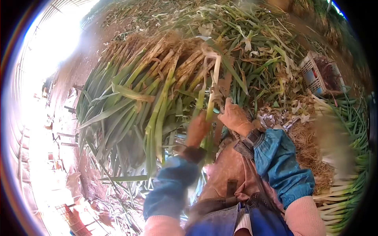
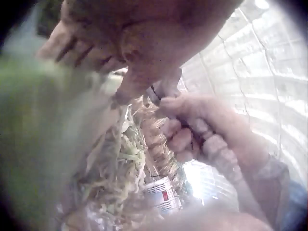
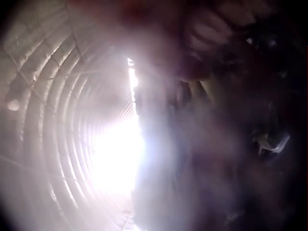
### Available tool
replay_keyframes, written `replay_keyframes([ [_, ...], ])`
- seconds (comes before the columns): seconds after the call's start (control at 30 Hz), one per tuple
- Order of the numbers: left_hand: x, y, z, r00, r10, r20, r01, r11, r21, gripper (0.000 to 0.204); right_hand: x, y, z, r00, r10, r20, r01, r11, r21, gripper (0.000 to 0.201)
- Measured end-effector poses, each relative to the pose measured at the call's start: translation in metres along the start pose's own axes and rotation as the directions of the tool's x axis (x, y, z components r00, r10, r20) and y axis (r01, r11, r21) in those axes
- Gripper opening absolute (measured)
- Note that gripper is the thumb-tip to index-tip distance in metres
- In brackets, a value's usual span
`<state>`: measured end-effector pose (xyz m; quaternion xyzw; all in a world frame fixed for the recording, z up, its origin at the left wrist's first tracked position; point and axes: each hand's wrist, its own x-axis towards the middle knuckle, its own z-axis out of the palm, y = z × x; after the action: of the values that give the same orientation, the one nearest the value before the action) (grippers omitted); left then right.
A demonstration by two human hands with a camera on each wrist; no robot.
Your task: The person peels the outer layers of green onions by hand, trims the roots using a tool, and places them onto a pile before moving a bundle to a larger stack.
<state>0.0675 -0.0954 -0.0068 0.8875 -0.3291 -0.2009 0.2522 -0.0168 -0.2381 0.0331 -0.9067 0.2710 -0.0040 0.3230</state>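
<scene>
My left hand (image 1: 198,129), blurred in the head view, grips a long green onion (image 1: 216,72) low on its stalk. Its pale shank stands upward, the root end away from my body. Close on the right, my right hand (image 1: 236,118) has its fingers curled and its thumb toward the shank. In the left wrist view that right hand (image 2: 207,132) holds a small grey object (image 2: 168,85), whose kind I cannot tell. Twisted pale strips (image 1: 217,95) hang beside the stalk near the thumb. The right wrist view is mostly dark blur and glare.
A large heap of untrimmed green onions (image 1: 134,76) lies ahead left, roots away. Stripped leaves (image 1: 267,59) pile up ahead right, near a white plastic crate (image 1: 321,74). Cleaned green onions (image 1: 338,204) line the right side, beside cut-off roots (image 1: 315,157).
</scene>
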Motion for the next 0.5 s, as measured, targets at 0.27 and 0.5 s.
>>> replay_keyframes([
  [0.27, 0.04, -0.095, -0.097, 0.887, -0.041, -0.46, 0.248, 0.882, 0.4, 0.022, -0.023, -0.026, 0.012, 0.988, -0.112, 0.108, 0.092, 0.98, 0.178, 0.046],
  [0.5, 0.024, -0.114, -0.069, 0.901, -0.313, -0.301, 0.373, 0.913, 0.167, 0.039, -0.09, -0.063, 0.019, 0.945, -0.244, 0.217, 0.199, 0.957, 0.209, 0.049],
])
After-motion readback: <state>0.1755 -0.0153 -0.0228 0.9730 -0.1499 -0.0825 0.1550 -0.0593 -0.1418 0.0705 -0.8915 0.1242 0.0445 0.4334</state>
